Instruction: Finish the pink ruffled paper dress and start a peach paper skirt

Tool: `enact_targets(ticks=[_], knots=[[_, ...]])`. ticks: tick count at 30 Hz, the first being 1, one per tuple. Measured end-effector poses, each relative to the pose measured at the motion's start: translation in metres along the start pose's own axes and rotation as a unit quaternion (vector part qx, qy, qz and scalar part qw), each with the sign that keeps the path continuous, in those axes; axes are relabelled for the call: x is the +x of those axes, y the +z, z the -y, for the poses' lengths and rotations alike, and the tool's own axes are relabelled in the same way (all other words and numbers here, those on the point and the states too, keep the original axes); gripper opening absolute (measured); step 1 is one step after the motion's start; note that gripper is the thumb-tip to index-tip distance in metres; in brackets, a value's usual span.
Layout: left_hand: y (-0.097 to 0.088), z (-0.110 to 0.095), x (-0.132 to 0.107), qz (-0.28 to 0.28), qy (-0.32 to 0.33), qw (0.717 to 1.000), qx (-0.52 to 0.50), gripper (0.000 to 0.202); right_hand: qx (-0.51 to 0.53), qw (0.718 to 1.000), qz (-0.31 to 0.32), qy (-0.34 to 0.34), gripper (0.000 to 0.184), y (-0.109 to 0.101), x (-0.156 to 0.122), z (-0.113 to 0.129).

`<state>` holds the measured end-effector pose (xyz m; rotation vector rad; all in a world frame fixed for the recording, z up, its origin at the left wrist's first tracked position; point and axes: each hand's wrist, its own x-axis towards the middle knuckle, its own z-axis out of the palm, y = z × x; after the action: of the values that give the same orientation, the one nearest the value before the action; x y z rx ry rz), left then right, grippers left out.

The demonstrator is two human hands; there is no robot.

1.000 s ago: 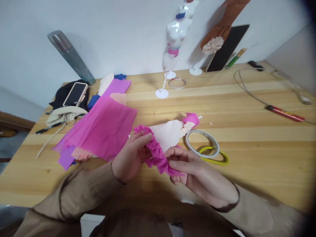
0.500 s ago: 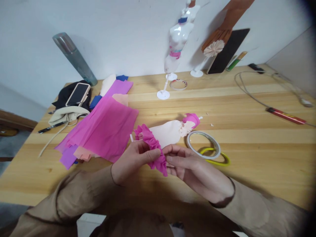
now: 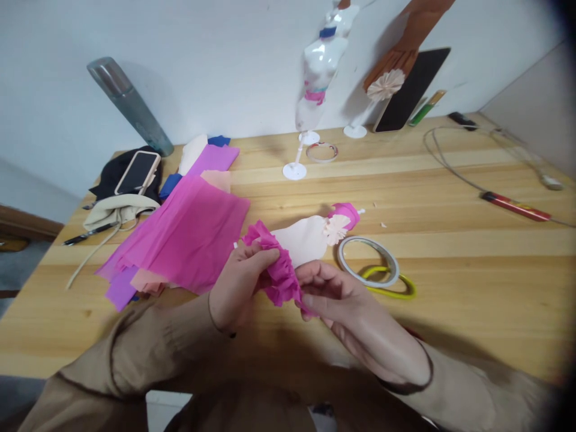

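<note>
A gathered strip of magenta crepe paper stretches between my two hands. My left hand pinches its upper left part between thumb and fingers. Its lower right end is held by my right hand, thumb pressed against the fingers. Just behind the strip lies a small white dress form, partly hidden by the paper and my hands. A pale pleated paper flower and a magenta wrap sit on the form's far right end.
Magenta paper sheets lie to the left, beside a phone and a spray bottle. A white tape roll overlaps a yellow ring at right. Dress forms, a tablet and a red-cased cable are farther back.
My left hand's thumb has shifted up and left along the ruffle. The right fingers now grip the strip's lower end, which has turned toward the right. The view has shifted slightly.
</note>
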<state>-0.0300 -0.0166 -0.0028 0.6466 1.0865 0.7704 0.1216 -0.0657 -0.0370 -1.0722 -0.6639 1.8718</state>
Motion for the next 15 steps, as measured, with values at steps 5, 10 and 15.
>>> enact_targets(ticks=[5, 10, 15], knots=[[0.000, -0.001, 0.003, -0.025, -0.013, 1.000, -0.013, 0.027, 0.008, 1.000, 0.003, 0.026, 0.023, 0.000, -0.005, -0.001], [-0.001, -0.005, 0.004, -0.021, -0.015, 1.000, -0.011, 0.027, 0.036, 0.996, -0.003, 0.080, 0.030, -0.002, -0.007, 0.002], [-0.001, -0.011, 0.006, -0.014, -0.011, 1.000, -0.006, 0.030, -0.055, 0.996, 0.023, 0.068, 0.029, -0.010, -0.004, -0.002]])
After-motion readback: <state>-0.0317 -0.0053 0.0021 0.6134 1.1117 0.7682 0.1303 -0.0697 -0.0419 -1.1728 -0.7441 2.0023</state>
